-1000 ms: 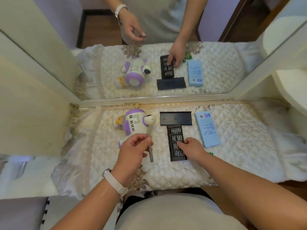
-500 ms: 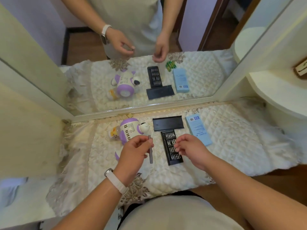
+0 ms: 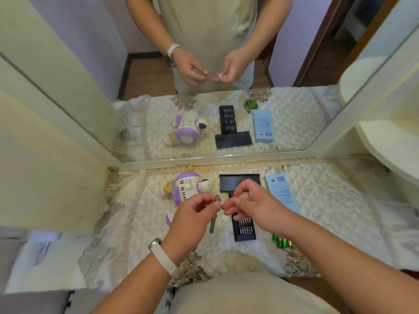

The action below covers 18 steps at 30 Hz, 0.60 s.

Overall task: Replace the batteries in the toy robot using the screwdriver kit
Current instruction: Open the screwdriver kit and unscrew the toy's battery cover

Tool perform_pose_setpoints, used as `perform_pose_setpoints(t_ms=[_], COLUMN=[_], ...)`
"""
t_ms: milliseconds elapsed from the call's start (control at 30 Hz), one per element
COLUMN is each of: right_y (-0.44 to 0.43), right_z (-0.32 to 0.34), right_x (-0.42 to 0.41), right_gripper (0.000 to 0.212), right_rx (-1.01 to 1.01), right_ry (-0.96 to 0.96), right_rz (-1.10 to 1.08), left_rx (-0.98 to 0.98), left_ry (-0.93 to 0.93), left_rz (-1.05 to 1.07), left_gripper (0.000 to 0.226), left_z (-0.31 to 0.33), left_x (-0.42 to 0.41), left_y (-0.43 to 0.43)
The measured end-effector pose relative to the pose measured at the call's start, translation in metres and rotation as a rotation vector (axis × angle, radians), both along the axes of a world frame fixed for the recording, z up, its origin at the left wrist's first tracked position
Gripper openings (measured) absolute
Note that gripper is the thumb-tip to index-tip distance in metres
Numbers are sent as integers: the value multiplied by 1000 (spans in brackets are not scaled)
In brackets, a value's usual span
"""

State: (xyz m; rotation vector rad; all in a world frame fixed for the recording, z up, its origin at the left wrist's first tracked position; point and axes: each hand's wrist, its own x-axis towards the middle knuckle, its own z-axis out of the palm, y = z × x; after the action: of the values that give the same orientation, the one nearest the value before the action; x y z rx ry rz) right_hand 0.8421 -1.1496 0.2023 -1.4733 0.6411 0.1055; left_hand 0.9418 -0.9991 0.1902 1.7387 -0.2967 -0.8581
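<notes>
The white and purple toy robot (image 3: pixel 187 186) lies on its side on the quilted cloth, at the back left near the mirror. My left hand (image 3: pixel 192 218) grips the grey screwdriver handle (image 3: pixel 213 224), held roughly upright above the cloth. My right hand (image 3: pixel 254 205) is raised just right of the handle's top end and pinches something small, apparently a bit, between thumb and forefinger. Under my right hand lies the open black bit tray (image 3: pixel 244 230), partly hidden by it. The tray's black lid (image 3: pixel 239 181) lies behind it. Several green batteries (image 3: pixel 282 243) sit to the tray's right.
A light blue box (image 3: pixel 281 193) lies right of the lid. A large mirror (image 3: pixel 226 123) stands along the back of the cloth (image 3: pixel 328 211) and repeats the scene. A cream panel closes the left side; a rounded white shelf juts in at the right.
My right hand has lifted off the bit tray and come up beside the top of the handle. My left hand has raised the handle a little. The batteries have come into view.
</notes>
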Motion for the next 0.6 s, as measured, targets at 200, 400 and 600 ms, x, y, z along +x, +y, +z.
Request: perform_pose_setpoints(t_ms=[200, 400, 600], right_y=[-10, -24, -34], right_z=[7, 14, 13], right_x=[6, 10, 15], right_gripper=[11, 20, 15], right_rx=[-228, -441, -495], right_ry=[21, -3, 3], right_rz=[132, 252, 319], left_rx=[10, 30, 61], left_ry=[-99, -175, -203], left_rz=[-33, -74, -91], left_gripper=[15, 13, 17], left_z=[2, 7, 5], left_x=[0, 2, 5], left_y=[-2, -12, -19])
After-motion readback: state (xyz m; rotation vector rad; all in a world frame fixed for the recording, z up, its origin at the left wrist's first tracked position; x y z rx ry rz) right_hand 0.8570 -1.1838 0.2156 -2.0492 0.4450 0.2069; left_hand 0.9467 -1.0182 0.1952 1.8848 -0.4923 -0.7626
